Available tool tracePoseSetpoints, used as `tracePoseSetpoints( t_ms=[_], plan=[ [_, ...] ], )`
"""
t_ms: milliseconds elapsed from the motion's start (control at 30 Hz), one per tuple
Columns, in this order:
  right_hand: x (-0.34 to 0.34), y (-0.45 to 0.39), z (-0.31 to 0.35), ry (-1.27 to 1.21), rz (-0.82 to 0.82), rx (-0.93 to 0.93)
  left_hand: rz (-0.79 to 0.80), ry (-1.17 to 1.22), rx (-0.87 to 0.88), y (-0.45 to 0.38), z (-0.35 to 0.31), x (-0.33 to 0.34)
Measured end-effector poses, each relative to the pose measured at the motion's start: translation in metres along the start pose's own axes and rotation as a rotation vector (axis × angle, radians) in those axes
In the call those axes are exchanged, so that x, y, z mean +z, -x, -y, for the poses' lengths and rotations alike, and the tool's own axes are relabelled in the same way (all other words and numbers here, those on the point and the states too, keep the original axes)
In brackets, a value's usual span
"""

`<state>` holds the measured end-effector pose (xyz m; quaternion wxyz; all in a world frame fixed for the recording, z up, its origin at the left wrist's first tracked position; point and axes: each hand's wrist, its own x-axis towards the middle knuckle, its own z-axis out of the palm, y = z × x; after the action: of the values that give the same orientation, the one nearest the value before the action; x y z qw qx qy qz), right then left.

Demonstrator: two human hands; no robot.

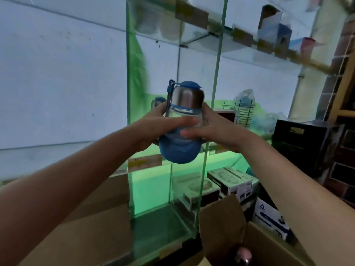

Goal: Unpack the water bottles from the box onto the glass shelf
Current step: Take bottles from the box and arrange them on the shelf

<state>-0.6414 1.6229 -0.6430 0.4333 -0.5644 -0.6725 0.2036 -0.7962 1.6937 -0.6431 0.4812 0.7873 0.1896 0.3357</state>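
A blue water bottle (pixel 182 152) with a steel cap and a clear middle is held up in front of the glass shelf unit (pixel 221 77). My left hand (pixel 159 125) grips it from the left, fingers curled across its front. On the bottle's right side my right hand (pixel 213 131) holds it, thumb across the front. Behind my left hand another blue-capped bottle (pixel 158 101) stands on the middle glass shelf (pixel 226 148). The open cardboard box (pixel 226 223) is at the bottom right, with a pink bottle top (pixel 244 254) showing inside.
Boxed goods (pixel 230 181) sit on the lower shelf. On the middle shelf to the right stands a wire rack (pixel 245 114). A black box (pixel 303 143) is at the right. Cartons (pixel 272 25) line the top shelf. A pale wall fills the left.
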Motion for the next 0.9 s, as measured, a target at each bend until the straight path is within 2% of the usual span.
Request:
tracePoseSetpoints(
  t_ms=[233,400,733,900],
  plan=[
    [0.024,-0.064,-0.028,-0.024,-0.159,0.106,-0.172,0.087,-0.141,-0.046,0.038,-0.028],
    [0.034,-0.077,-0.041,-0.016,-0.224,0.122,-0.253,0.172,-0.183,-0.070,0.064,-0.027],
    [0.032,-0.074,-0.062,-0.028,-0.206,0.197,-0.325,0.012,-0.217,-0.091,0.082,-0.012],
    [0.027,-0.063,-0.071,0.040,-0.239,0.230,-0.500,-0.173,-0.293,-0.078,0.066,-0.005]
  ],
)
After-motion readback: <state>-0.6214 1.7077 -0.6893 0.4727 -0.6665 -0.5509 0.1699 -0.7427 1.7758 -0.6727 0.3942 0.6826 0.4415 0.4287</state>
